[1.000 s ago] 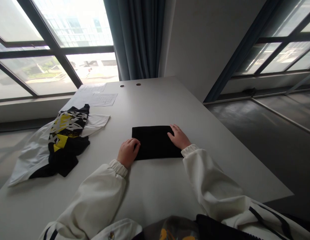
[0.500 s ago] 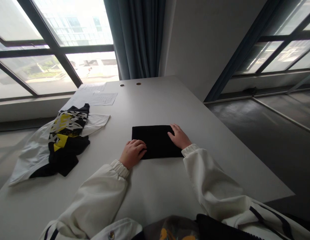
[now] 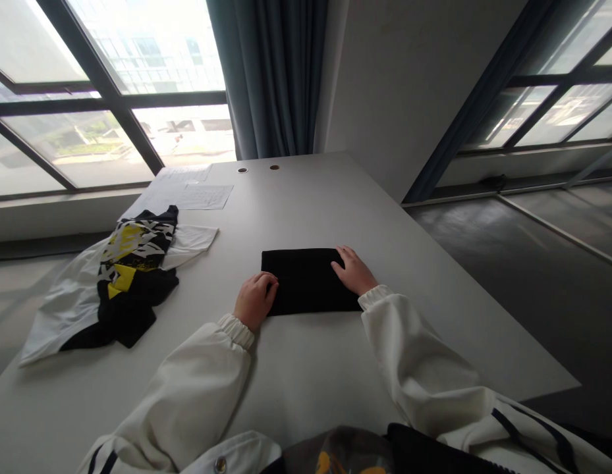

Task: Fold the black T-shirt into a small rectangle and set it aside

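Observation:
A folded black cloth (image 3: 306, 283) lies flat on the white table in front of me, shaped into a neat rectangle. My left hand (image 3: 256, 296) is at its left edge, fingers curled together over the border with the thumb close to them. What lies under those fingertips is hidden. On the right side, my right hand (image 3: 354, 271) rests on the cloth near its upper right corner. Its fingers are stretched out and the thumb is spread apart, touching the fabric from above.
To the left, a crumpled garment (image 3: 138, 250) in black, white and yellow hangs partly over the edge of the white table (image 3: 296, 368). Paper sheets (image 3: 204, 196) lie at the far left, near two round cable holes. Windows and a blue curtain (image 3: 276, 79) stand behind.
My left hand slid inward over the cloth half a second ago, then came back out to the left edge with its fingers curled. My right hand and the cloth have stayed in place.

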The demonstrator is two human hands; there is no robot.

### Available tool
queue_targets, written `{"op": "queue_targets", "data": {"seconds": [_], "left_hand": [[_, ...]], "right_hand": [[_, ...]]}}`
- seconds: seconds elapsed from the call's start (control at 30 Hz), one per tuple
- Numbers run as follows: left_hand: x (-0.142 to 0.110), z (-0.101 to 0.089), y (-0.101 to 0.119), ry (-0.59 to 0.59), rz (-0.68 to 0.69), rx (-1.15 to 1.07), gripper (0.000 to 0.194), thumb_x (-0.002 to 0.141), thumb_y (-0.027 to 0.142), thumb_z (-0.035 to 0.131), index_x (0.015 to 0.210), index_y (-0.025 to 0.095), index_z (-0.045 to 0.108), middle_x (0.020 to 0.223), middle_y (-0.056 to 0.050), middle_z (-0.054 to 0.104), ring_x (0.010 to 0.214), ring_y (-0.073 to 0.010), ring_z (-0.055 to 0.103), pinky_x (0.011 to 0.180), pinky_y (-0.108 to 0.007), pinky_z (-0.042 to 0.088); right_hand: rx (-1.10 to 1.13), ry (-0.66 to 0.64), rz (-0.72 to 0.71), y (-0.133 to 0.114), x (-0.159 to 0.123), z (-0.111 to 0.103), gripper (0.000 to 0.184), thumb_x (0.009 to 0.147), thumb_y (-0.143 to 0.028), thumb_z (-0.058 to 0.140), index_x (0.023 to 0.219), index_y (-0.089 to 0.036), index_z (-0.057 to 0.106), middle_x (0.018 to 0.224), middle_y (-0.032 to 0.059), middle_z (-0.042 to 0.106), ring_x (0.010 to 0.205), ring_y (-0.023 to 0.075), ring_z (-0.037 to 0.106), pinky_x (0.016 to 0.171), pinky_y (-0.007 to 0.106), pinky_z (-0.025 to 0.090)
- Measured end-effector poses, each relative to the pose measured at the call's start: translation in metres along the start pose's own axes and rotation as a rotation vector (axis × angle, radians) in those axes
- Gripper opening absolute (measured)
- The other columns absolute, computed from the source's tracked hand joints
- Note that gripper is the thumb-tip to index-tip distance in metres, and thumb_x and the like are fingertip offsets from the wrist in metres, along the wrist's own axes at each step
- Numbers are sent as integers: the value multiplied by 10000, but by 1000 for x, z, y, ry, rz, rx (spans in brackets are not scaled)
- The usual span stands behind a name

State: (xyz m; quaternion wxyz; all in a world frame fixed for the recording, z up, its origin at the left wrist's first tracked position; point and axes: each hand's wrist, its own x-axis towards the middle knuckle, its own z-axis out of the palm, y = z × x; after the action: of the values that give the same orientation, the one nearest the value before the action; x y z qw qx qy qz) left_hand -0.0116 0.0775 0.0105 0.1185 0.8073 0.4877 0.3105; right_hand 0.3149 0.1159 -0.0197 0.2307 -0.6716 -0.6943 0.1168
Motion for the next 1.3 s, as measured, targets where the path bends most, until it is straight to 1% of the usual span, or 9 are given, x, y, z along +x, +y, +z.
{"op": "queue_targets", "data": {"seconds": [0.2,0.37,0.47,0.6,0.77,0.83,0.97,1.13,1.3], "left_hand": [[-3,-6,11,-160,192,93,65,960,309,705,1009,267,717,1210,-33,767,1148,-261,668,1021,-464,445],[-2,-4,15,-170,158,97,63,975,251,654,938,264,704,1147,-11,784,1083,-233,689,987,-440,432],[-1,-3,12,-145,80,51,86,974,216,620,913,254,669,1114,-7,785,1061,-216,705,971,-411,441],[0,-3,7,-89,-33,96,66,976,222,605,934,252,646,1111,-28,775,1048,-236,707,949,-410,452],[-2,-3,9,-69,-17,115,77,1004,244,571,961,255,634,1122,-32,770,1055,-239,702,967,-414,444],[-2,-3,7,-32,-49,124,94,1014,250,546,963,254,625,1113,-39,769,1067,-242,700,969,-413,443],[2,-8,-8,54,-211,168,163,1033,313,495,938,252,612,993,-62,767,979,-264,705,900,-404,460],[10,-19,-33,49,-458,72,296,1049,375,423,810,271,563,799,-37,750,796,-250,692,733,-360,451],[11,-21,-39,65,-495,48,404,1052,387,384,717,266,576,777,-41,756,765,-244,689,742,-364,474]], "right_hand": [[14,15,-10,2,0,1,623,1025,-429,511,1581,-150,488,1635,173,463,1547,316,397,1293,484,328],[5,3,-2,-2,-1,-1,634,1024,-420,502,1576,-109,486,1639,201,449,1551,317,392,1294,479,328],[-4,3,-1,-2,0,-1,631,1018,-413,512,1570,-109,495,1630,199,461,1547,316,400,1298,470,320],[-3,5,-1,-1,0,-1,638,1018,-414,506,1568,-91,494,1631,209,458,1552,317,392,1300,466,316],[13,10,-3,0,0,1,632,1012,-414,509,1565,-108,498,1632,206,457,1550,319,393,1293,486,326],[16,9,-3,1,0,1,637,1012,-417,505,1565,-101,496,1636,212,451,1550,321,391,1293,489,324],[28,11,-2,1,0,1,630,1010,-427,508,1570,-138,494,1635,189,461,1546,319,397,1288,502,329],[26,9,-9,1,0,1,628,1014,-428,506,1573,-141,491,1633,183,463,1548,312,393,1286,494,333],[7,-1,-3,0,0,1,624,1018,-422,505,1573,-137,491,1627,187,467,1541,316,403,1282,486,341]]}}
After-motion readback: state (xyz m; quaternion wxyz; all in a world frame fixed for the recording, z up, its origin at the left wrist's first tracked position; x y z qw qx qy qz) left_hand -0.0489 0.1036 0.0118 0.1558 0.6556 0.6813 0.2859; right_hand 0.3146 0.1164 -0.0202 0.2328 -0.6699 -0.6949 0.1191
